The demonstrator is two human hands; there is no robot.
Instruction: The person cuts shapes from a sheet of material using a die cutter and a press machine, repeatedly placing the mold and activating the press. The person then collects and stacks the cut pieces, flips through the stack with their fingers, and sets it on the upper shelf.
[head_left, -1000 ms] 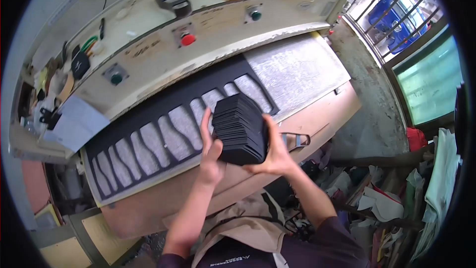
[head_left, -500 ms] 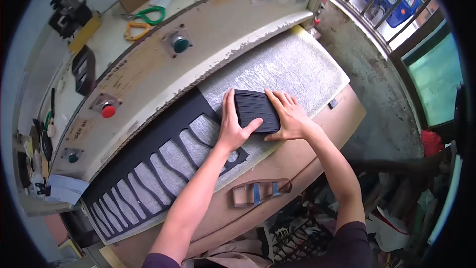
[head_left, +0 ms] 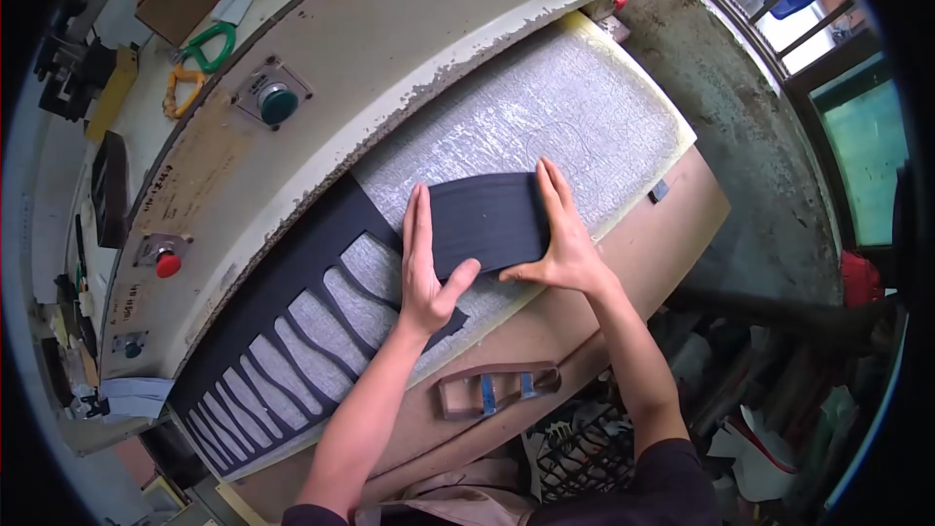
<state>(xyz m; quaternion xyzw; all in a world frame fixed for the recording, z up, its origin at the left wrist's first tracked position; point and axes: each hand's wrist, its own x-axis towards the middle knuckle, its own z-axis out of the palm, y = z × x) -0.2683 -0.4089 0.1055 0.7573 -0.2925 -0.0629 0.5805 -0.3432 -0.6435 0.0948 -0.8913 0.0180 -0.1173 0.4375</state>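
Between my two hands is a stack of thin black sheet pieces point(head_left: 487, 222), its layered edges turned upward. My left hand point(head_left: 427, 278) presses its left end, thumb along the near side. At the other end my right hand point(head_left: 570, 248) grips with fingers up the side and thumb at the near corner. Beneath lies a black sheet point(head_left: 336, 219) with a row of long curved cutouts, on a silvery, scuffed cutting board point(head_left: 506, 122). A cutting die point(head_left: 489, 395) with blue strips across it rests nearer to me.
A machine beam point(head_left: 360, 63) spans behind the board, with a green button point(head_left: 278, 105) and a red button point(head_left: 168, 264). Green-handled scissors point(head_left: 212, 47) lie on top. A brown table panel point(head_left: 682, 209) borders the board. A black crate point(head_left: 584, 458) stands below.
Both hands have moved left and slightly nearer with the stack. They are farther apart, and the stack shows a wider, more even top. The camera view has shifted too.
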